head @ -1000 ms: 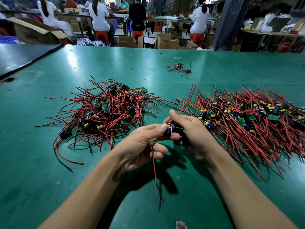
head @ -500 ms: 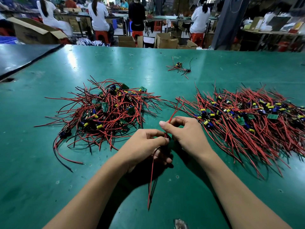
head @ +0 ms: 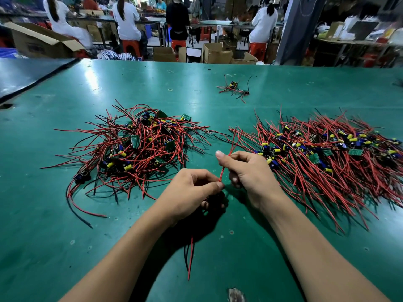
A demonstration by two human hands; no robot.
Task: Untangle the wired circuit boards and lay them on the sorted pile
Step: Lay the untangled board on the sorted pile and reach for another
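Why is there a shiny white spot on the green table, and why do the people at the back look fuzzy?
In the head view, light glares off the green table as a pale streak; the left hand and right hand, holding red wires, cast a shadow below them; the people far behind look soft and smeared, while the tangled pile looks sharp.

Table (head: 218,247) green; wires (head: 141,138) red, some black; boards (head: 355,152) green; capacitors (head: 277,150) yellow, blue; stools (head: 178,43) red.

The left hand (head: 192,192) and right hand (head: 248,173) sit close together, fingers curled, each pinching thin red wires (head: 222,172).
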